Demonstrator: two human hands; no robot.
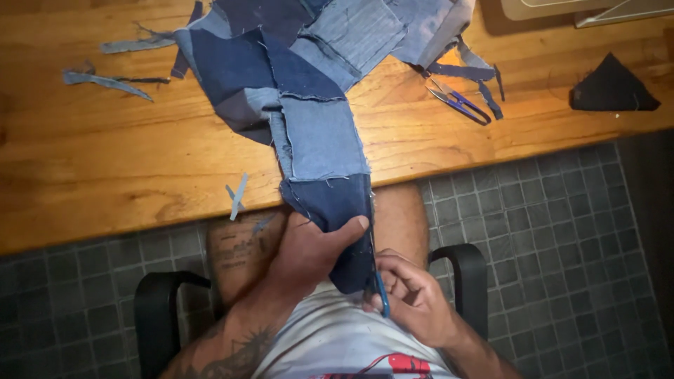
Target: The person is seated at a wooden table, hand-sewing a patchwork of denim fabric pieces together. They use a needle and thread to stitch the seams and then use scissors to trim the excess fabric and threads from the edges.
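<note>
A patchwork strip of denim [319, 133], sewn from light and dark blue pieces, runs from the wooden table [105, 161] down over its edge into my lap. My left hand [309, 249] pinches the dark blue lower end of the strip, thumb on top. My right hand [414, 298] holds blue-handled scissors [379, 291] against the right edge of that dark piece, blades pointing up along it.
Small blue thread snips [460, 104] lie on the table right of the denim. A dark triangular cloth scrap [612, 88] sits far right. Thin denim offcuts [105, 81] lie at left and one near the table edge [237, 196]. Black chair arms [158, 309] flank my legs over grey tiled floor.
</note>
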